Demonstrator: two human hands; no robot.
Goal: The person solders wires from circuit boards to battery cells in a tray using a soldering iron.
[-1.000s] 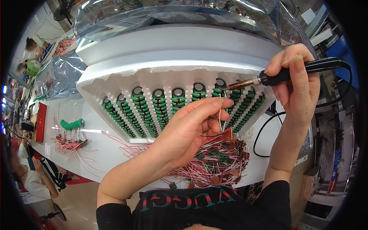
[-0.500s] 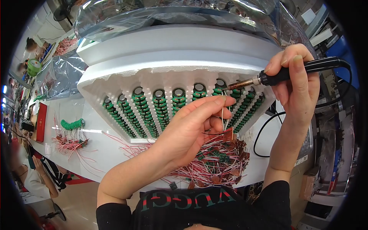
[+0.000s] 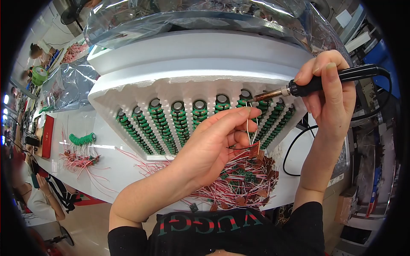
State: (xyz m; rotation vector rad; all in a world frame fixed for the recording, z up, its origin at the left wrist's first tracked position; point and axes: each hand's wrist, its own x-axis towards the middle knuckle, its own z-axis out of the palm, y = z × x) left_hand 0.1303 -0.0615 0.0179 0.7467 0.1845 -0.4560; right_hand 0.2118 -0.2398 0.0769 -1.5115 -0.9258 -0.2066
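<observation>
The right hand (image 3: 329, 87) grips 1 soldering iron (image 3: 305, 88); the left hand (image 3: 213, 143) pinches 2 white wires (image 3: 248, 130).

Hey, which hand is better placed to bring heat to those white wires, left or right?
Likely the right hand: it holds the soldering iron, tip close to the upper ends of the white wires. The left hand looks occupied, pinching those wires between thumb and fingers.
</observation>
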